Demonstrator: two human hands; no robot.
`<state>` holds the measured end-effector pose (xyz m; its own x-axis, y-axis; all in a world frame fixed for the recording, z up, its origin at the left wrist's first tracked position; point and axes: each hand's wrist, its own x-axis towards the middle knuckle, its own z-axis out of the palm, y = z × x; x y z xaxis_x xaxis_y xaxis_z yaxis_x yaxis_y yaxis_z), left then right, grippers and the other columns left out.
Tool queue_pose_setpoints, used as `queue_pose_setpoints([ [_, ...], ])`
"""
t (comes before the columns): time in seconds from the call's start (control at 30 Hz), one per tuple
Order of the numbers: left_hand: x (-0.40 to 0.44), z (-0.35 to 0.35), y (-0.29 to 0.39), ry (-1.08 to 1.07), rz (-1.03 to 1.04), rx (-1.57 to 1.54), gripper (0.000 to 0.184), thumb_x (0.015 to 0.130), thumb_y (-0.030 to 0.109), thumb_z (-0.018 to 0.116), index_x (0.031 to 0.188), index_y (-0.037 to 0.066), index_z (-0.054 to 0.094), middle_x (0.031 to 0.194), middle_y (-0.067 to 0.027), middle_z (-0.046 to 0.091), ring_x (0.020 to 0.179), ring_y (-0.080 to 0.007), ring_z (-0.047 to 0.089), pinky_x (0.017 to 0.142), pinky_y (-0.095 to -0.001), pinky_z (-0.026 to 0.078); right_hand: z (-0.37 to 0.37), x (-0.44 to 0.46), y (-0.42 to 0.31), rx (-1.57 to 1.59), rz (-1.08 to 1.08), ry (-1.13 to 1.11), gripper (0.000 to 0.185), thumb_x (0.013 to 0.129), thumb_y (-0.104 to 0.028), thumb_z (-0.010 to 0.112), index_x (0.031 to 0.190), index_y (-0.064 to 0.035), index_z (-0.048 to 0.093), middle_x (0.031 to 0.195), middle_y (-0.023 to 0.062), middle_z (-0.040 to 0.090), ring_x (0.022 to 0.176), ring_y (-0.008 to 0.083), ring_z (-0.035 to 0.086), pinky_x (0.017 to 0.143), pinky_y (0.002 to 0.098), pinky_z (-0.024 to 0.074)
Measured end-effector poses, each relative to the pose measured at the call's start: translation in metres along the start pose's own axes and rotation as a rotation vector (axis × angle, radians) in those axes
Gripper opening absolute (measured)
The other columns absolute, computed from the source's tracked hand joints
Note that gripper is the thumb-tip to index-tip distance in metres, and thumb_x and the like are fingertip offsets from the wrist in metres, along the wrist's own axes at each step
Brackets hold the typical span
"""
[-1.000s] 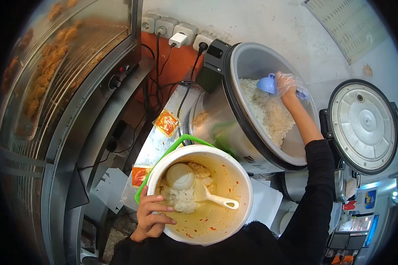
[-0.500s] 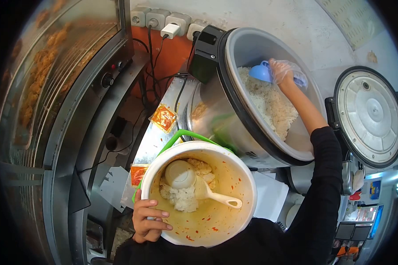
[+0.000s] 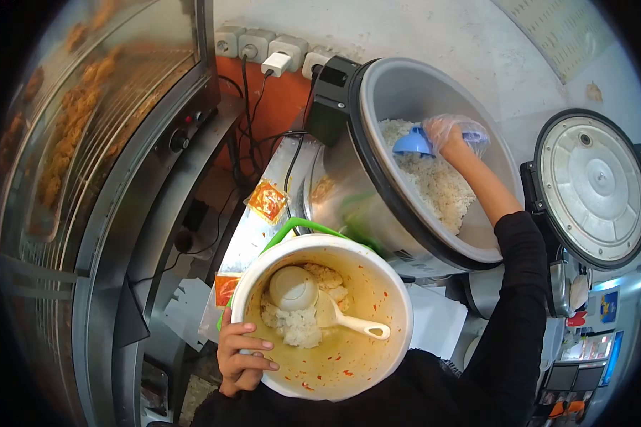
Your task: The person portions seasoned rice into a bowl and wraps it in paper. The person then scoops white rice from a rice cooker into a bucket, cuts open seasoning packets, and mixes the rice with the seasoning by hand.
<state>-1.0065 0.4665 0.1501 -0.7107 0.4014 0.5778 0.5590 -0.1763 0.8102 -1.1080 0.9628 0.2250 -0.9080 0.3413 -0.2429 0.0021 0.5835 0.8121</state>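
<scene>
My right hand (image 3: 449, 135), in a clear plastic glove, is closed around a blue scoop (image 3: 414, 143). The scoop's cup touches the white rice (image 3: 434, 181) inside a large rice cooker (image 3: 338, 192). With its fingers over the rim, my left hand (image 3: 246, 356) grips a white bucket (image 3: 395, 285) that has a green handle (image 3: 283, 232). Inside the bucket are a clump of rice (image 3: 299, 327), an upturned pale bowl (image 3: 293, 287) and a cream rice paddle (image 3: 363, 326). Red-orange flecks dot the bucket's inner wall.
The cooker's round lid (image 3: 598, 181) hangs open at the right. A glass display warmer (image 3: 85, 213) with fried food stands at the left. Sauce packets (image 3: 268, 201) lie on the metal counter (image 3: 241, 238). Cords run from wall sockets (image 3: 256, 44) behind the cooker.
The blue scoop has moved slightly left and down in the rice, its cup now tipped more downward. My left hand keeps its hold on the bucket. The camera view has shifted a little.
</scene>
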Motion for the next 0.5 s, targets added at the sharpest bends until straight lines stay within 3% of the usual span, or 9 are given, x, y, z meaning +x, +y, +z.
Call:
queue_pose_setpoints([
  [0.07,-0.001,0.001,-0.002,0.031,0.024,-0.022,0.020,0.070,0.010,0.050,0.061,0.023,0.061,0.079,0.0028,0.058,0.095,-0.0195,0.047,0.102,-0.0434,0.016,-0.015,-0.004,0.005,0.231,0.280,0.114,0.022,0.076,-0.014,0.050,0.096,-0.0077,0.056,0.095,0.0125,0.060,0.086,0.0261,0.060,0.071,0.0377,0.0465],
  [0.17,-0.003,0.001,-0.002,0.051,0.007,-0.005,0.019,0.070,0.011,0.050,0.059,0.023,0.060,0.078,0.0030,0.058,0.095,-0.0195,0.047,0.103,-0.0432,0.015,-0.012,-0.006,0.007,0.073,0.322,0.196,0.014,0.078,-0.014,0.047,0.089,-0.0099,0.053,0.086,0.0115,0.061,0.079,0.0222,0.061,0.062,0.0337,0.0483],
  [0.4,-0.003,0.002,-0.002,0.070,-0.002,-0.012,0.019,0.070,0.011,0.050,0.058,0.023,0.058,0.077,0.0034,0.057,0.096,-0.0192,0.046,0.103,-0.0431,0.014,0.013,-0.009,-0.015,0.246,0.084,0.036,0.020,0.073,-0.010,0.051,0.089,-0.0060,0.061,0.094,0.0142,0.061,0.087,0.0243,0.060,0.068,0.0345,0.0484],
  [0.5,-0.005,0.003,-0.004,0.088,0.013,-0.020,0.019,0.070,0.011,0.050,0.057,0.023,0.058,0.078,0.0038,0.057,0.096,-0.0190,0.045,0.103,-0.0428,0.014,0.010,-0.015,-0.014,0.179,0.002,0.058,0.019,0.072,-0.008,0.051,0.087,-0.0046,0.062,0.093,0.0154,0.061,0.087,0.0253,0.060,0.067,0.0342,0.0487],
])
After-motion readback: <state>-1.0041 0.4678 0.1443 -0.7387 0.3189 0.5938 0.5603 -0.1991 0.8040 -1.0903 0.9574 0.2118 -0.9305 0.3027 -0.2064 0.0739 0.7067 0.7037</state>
